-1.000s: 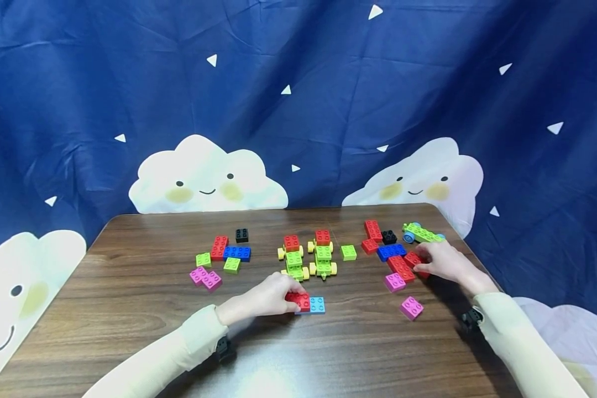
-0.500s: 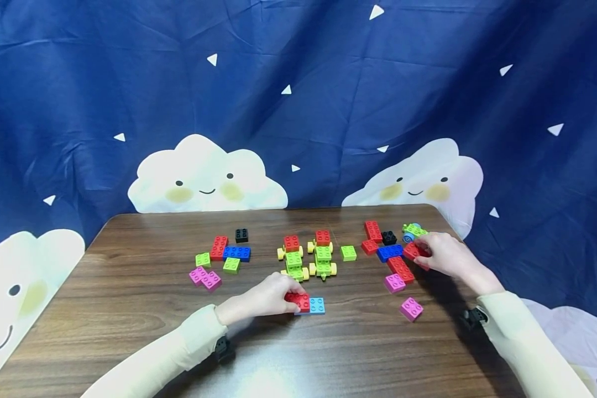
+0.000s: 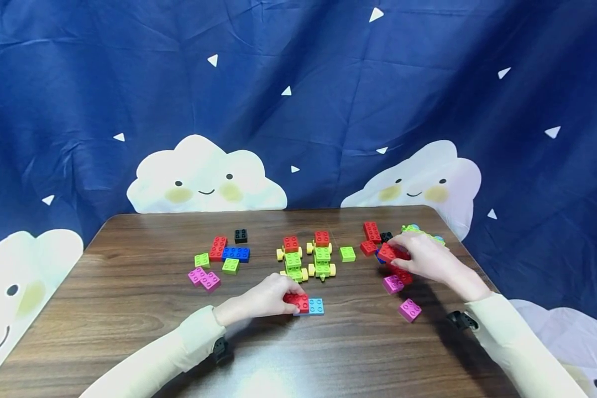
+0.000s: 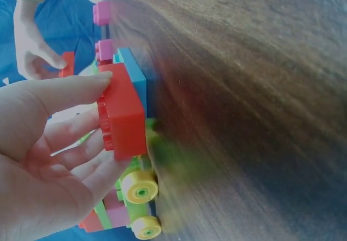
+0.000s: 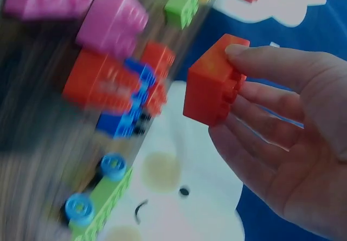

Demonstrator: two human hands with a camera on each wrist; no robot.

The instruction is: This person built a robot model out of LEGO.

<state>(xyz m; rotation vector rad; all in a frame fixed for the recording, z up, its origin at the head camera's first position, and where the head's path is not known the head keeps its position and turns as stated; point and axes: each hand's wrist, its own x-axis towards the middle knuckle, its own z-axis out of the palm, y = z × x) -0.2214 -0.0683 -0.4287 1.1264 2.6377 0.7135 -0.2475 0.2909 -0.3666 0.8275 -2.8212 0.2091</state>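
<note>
Near the middle of the table my left hand (image 3: pixel 273 296) grips a red brick (image 4: pixel 126 111) between thumb and fingers. That brick sits over the left part of a light blue brick (image 3: pixel 316 306), whose right studs show. At the right my right hand (image 3: pixel 425 257) pinches another red brick (image 5: pixel 214 81) by its ends, raised above the table. Below it in the head view are a blue brick (image 5: pixel 111 122) and a red brick (image 5: pixel 97 81), partly covered by the hand. A green wheeled base with blue wheels (image 5: pixel 103 197) lies behind the right hand.
Two green cars (image 3: pixel 293 265) with yellow wheels and red bricks stand beyond my left hand, a green brick (image 3: pixel 347 254) beside them. Pink bricks (image 3: pixel 409 310) lie before my right hand. At the left is a group with a blue brick (image 3: pixel 236 254) and a black brick (image 3: pixel 241 236).
My right hand has picked up the red brick from the right-hand group and carried it up and leftward over the other bricks. The left hand has stayed on its red brick.
</note>
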